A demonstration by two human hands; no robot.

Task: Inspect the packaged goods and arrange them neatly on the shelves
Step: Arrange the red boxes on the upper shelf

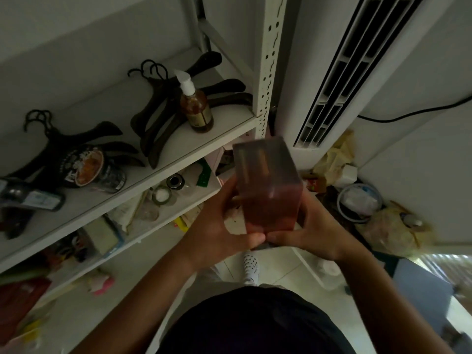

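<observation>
Filling the left side is a white shelf rack [224, 123], and a tall white air cooler [301, 60] stands just beside it on the right. In front of the rack's edge, a red-brown box [268, 185] is up in the air, held upright. It is blurry, so no words on it can be read. The left hand [224, 221] wraps round its left side and the right hand [314, 231] wraps round its right side, with the thumbs meeting at the bottom front. So the hands are together, both clamped on the box. The top shelf has heaps of dark coat hangers [163, 118], a dark noodle cup [86, 167] and a brown pump bottle [196, 108] standing near the front. A roll of tape [161, 195] lies on the shelf below. I think this is the looking step, before the box goes on a shelf. To do it well, turn it slowly so each side shows and hold tight so it does not slip. Then pick a bare bit of shelf, maybe right of the pump bottle, and set it down flat without bumping the bottle.
</observation>
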